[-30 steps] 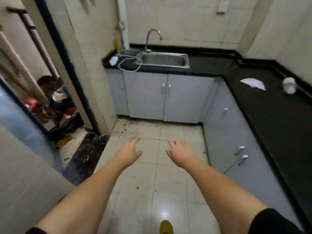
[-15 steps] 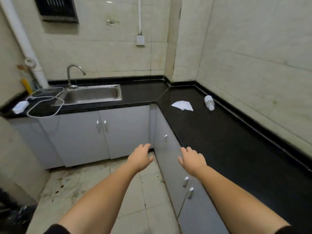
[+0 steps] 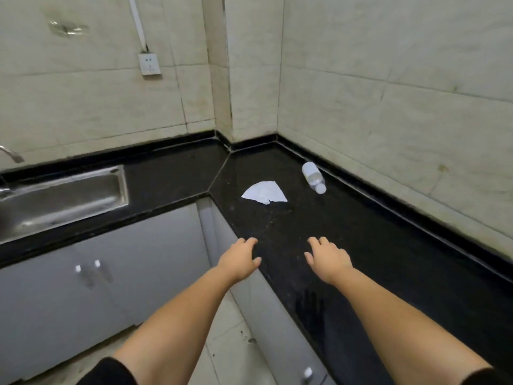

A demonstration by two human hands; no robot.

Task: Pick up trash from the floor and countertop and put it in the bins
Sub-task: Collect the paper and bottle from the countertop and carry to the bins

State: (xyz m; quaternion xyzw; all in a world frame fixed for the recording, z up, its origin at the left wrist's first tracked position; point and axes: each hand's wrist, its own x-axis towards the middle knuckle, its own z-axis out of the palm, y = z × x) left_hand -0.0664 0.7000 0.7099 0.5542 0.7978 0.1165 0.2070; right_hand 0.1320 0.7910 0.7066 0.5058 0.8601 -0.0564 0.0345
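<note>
A crumpled white paper [image 3: 264, 192] lies flat on the black countertop [image 3: 361, 245] near the inner corner. A small clear plastic bottle [image 3: 313, 177] with a white cap lies on its side close to the right wall, to the right of the paper. My left hand [image 3: 238, 259] hovers at the counter's front edge, fingers apart, holding nothing. My right hand [image 3: 329, 258] is stretched over the counter, also spread and empty. Both hands are well short of the paper and bottle. No bin is in view.
A steel sink [image 3: 61, 198] is set into the counter at the left, with the tap tip [image 3: 11, 155] just showing. Grey cabinet doors [image 3: 91, 287] run below the counter. A wall socket [image 3: 150, 64] sits above. Pale floor tiles [image 3: 230, 354] lie below.
The view has swung from the floor and doorway to the right-hand counter corner and moved closer. Both hands have risen from over the floor to the counter edge, still empty.
</note>
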